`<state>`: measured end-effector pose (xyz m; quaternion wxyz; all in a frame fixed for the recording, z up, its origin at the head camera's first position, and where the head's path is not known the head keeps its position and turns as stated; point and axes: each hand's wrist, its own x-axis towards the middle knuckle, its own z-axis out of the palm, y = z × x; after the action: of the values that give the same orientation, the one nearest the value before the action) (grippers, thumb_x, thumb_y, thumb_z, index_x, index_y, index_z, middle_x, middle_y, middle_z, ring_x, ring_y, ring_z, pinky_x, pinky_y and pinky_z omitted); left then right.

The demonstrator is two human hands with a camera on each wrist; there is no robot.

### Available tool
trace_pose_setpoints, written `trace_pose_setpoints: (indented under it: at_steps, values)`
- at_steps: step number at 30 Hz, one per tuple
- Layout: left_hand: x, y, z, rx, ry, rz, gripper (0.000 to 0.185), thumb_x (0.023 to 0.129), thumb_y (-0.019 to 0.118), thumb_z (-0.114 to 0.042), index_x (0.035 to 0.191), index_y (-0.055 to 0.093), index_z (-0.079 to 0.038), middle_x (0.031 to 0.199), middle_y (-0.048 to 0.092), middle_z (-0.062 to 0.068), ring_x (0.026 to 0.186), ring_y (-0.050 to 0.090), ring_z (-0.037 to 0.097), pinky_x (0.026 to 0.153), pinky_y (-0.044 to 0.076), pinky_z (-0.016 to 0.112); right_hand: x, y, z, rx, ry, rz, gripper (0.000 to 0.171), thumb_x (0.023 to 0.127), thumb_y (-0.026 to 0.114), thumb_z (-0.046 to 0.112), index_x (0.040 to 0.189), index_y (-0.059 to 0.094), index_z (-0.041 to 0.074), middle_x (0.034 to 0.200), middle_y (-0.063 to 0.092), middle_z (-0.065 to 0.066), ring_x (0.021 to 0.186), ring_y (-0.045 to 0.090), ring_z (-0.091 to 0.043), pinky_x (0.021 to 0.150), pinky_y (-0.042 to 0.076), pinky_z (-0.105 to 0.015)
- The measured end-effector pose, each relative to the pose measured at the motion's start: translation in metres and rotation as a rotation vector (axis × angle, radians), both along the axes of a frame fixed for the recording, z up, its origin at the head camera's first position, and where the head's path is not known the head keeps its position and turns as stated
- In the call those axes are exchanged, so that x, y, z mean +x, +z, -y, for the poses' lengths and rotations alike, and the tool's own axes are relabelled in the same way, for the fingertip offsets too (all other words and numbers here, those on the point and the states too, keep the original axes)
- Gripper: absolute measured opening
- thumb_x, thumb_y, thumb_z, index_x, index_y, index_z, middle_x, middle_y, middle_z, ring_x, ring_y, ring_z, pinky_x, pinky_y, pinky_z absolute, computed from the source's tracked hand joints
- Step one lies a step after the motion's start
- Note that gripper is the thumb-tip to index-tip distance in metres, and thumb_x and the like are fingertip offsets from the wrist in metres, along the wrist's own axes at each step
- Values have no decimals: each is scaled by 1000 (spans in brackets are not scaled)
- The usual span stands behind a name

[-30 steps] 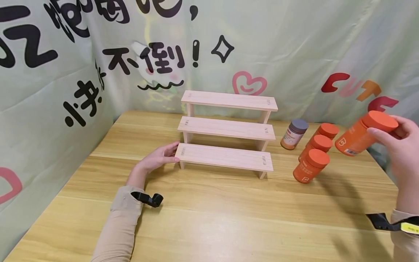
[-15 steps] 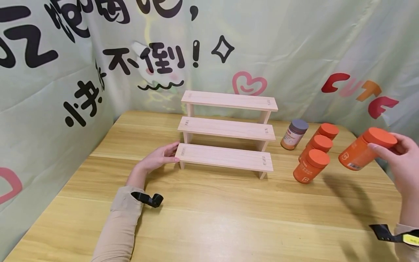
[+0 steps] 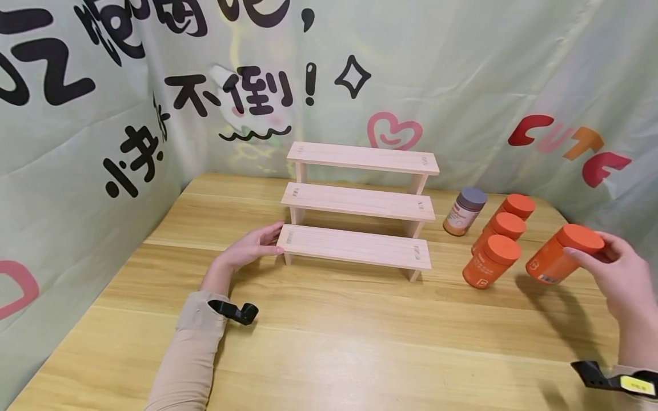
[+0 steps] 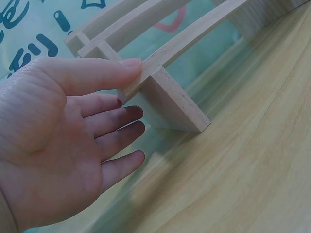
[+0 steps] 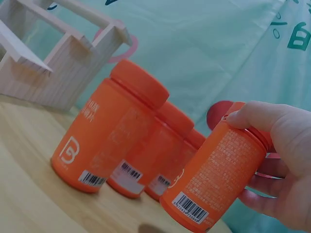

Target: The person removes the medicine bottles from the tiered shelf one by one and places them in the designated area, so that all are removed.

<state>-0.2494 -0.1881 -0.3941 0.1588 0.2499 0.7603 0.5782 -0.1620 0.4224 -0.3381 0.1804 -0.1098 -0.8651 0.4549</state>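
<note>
My left hand is at the left end of a pale wooden three-step display stand. In the left wrist view, the thumb and index finger pinch the end of the lowest board, while the other fingers extend below it, touching nothing. On the right, my right hand grips an orange supplement jar around its lid and upper part. This jar is tilted and looks slightly above the table, its shadow beneath. Beside it stand three similar orange jars in a row.
A jar with a grey-purple lid stands between the stand and the orange jars. Everything rests on a wood-grain table. Behind and to the left hangs a pale printed cloth with lettering and a heart.
My right hand has lowered the orange jar toward the table and brought it slightly left, closer to the row. The left hand and the stand have stayed in place.
</note>
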Motion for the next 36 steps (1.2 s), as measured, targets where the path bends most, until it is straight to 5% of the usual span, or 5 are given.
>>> trace_pose_setpoints:
  at_steps: [5,15,27,36]
  values:
    - [1,2,-1,-2,15,19,75,89,58,-6,145,9,6,150,16,25,137,15,37,110,14,50,-11,-23,-17,67,-22,79,57,86,65,28,137,39,18,104,44,21,81,40,11,75,38,-8]
    - [0,1,-1,14,25,47,76,89,58,-6,146,10,6,150,16,24,137,16,35,111,14,48,-43,-86,-77,158,12,124,78,82,67,39,146,28,20,120,44,6,88,39,6,60,36,-3]
    - [-3,-1,-2,20,25,72,77,88,59,-6,146,9,5,150,15,23,138,15,33,111,15,45,-35,-81,-69,-41,141,46,54,85,68,16,126,39,35,105,44,23,89,43,11,65,35,-3]
    - [-2,2,-2,16,29,72,77,88,59,-6,146,9,5,150,15,23,138,16,34,111,15,47,-37,-78,-71,-49,176,47,57,85,68,16,131,39,33,106,45,23,90,44,12,66,35,-3]
